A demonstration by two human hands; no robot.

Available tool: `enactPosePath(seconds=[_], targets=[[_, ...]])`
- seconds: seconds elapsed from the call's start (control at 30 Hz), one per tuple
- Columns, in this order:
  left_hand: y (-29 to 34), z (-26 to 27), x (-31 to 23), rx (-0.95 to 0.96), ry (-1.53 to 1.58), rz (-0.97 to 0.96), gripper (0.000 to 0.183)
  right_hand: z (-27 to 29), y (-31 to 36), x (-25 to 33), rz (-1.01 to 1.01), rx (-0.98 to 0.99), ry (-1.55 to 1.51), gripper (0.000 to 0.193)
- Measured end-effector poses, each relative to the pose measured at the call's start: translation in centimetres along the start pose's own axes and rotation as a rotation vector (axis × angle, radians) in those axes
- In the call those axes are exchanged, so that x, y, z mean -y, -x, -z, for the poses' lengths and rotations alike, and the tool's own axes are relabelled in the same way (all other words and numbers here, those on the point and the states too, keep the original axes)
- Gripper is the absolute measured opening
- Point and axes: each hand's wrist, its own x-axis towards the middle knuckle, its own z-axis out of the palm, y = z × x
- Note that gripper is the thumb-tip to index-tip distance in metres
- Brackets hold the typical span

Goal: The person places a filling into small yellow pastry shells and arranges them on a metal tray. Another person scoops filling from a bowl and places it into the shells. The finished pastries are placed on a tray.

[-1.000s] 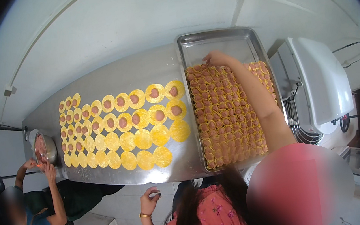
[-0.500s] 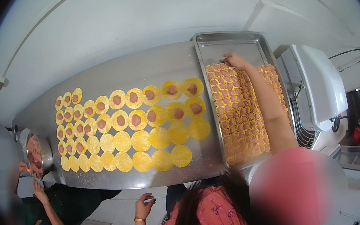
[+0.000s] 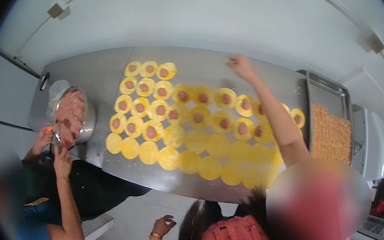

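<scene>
My right hand (image 3: pixel 241 68) is over the far side of the steel table (image 3: pixel 205 66), beyond the last row of wrappers. Its fingers are loosely bent and slightly apart, with nothing visible in them. Down at the near side, off the table, my left hand (image 3: pixel 164 225) hangs with curved, parted fingers and holds nothing. Round yellow dumpling wrappers (image 3: pixel 168 158) lie in rows; those in the far rows carry lumps of pink minced meat (image 3: pixel 203 98). At the right, a deep metal tray (image 3: pixel 328 86) holds packed rows of open-topped dumplings (image 3: pixel 328 135). My right forearm hides some wrappers.
A co-worker at the left has both hands (image 3: pixel 61 159) at a steel bowl (image 3: pixel 88 120) of minced meat, one with an orange-handled tool (image 3: pixel 50 128). A plastic bag (image 3: pixel 57 89) lies behind the bowl. A white appliance (image 3: pixel 375 144) stands beyond the tray.
My right hand has left the tray and moved left over the table's far side. The view has swung left, bringing more of the bowl and co-worker in. My left hand still hangs empty.
</scene>
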Motion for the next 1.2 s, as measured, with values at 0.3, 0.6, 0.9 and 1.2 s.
enactPosePath(seconds=[0.3, 0.6, 0.9, 1.2], targets=[[6.3, -6.3, 14.4, -0.053, 0.105, 0.173, 0.032, -23.0, -5.8, 8.7, -0.232, -0.132, 0.282, 0.018], [2.7, 2.5, 9.2, -0.171, 0.040, 0.062, 0.033, -19.3, -5.7, 8.4, -0.705, -0.122, -1.193, 0.028], [-6.1, 14.5, -17.1, -0.155, 0.872, -0.302, 0.035, -1.6, 9.9, 13.6, -0.491, 0.380, -1.200, 0.023], [-8.2, -4.1, -34.7, 0.866, 0.803, -0.395, 0.028, 11.2, 37.7, 13.6, -0.866, 0.224, -0.907, 0.021]])
